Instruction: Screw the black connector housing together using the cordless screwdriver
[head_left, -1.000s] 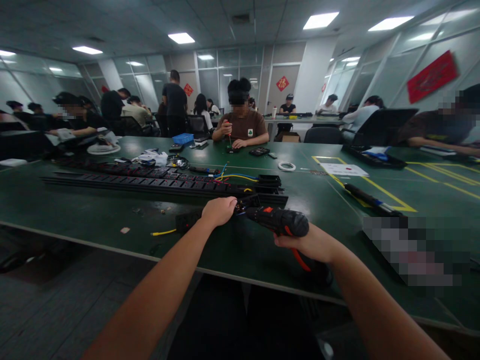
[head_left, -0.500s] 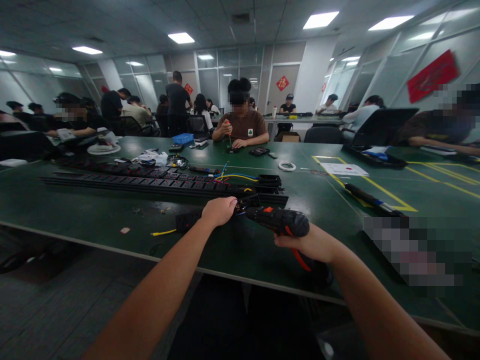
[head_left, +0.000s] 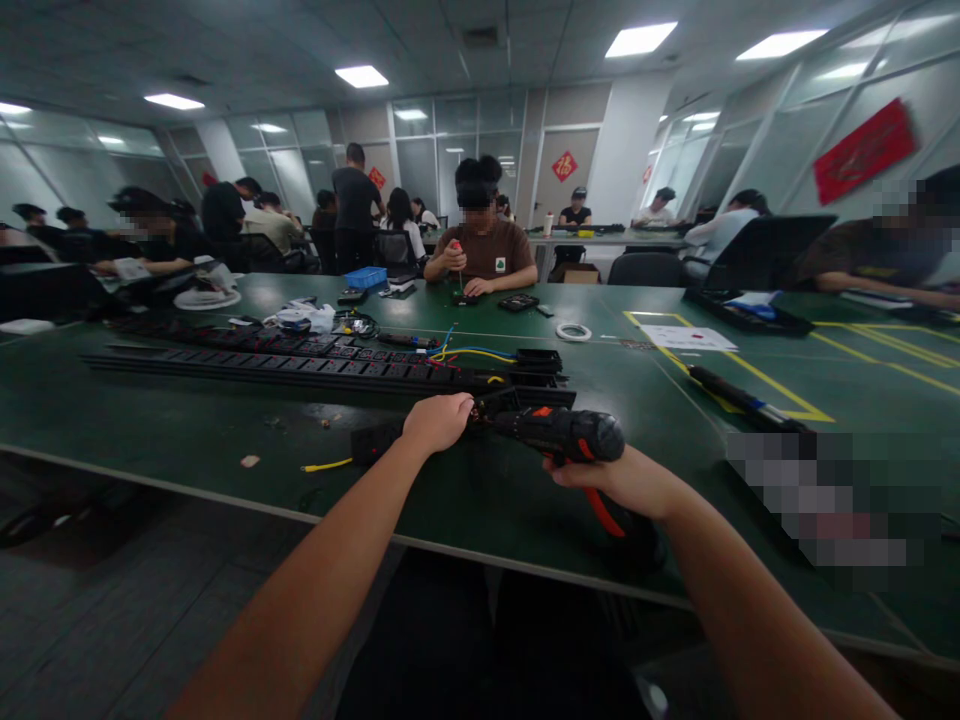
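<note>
My right hand (head_left: pixel 619 482) grips a black and orange cordless drill (head_left: pixel 559 432) by its handle, the nose pointing left. The tip of the drill is beside the fingers of my left hand (head_left: pixel 439 422), at a small black part (head_left: pixel 495 403) with bits of metal on it. My left fingers are closed around the left end of that part, which they mostly hide. Partly under my left wrist lies a black block (head_left: pixel 371 445) with a yellow wire (head_left: pixel 328 466) sticking out to the left. Just beyond both hands are long black power strips (head_left: pixel 300 372).
Blue and yellow wires (head_left: pixel 472 351) run beside the strips. A white tape roll (head_left: pixel 574 332) lies farther back, a black pen-shaped tool (head_left: pixel 727 393) at right. Across the green table (head_left: pixel 262 480) a person (head_left: pixel 484 235) holds a red-handled screwdriver (head_left: pixel 457 260). A blurred-out object (head_left: pixel 817 500) lies right.
The drill and my right hand have shifted very slightly to the right. My left hand stays where it was.
</note>
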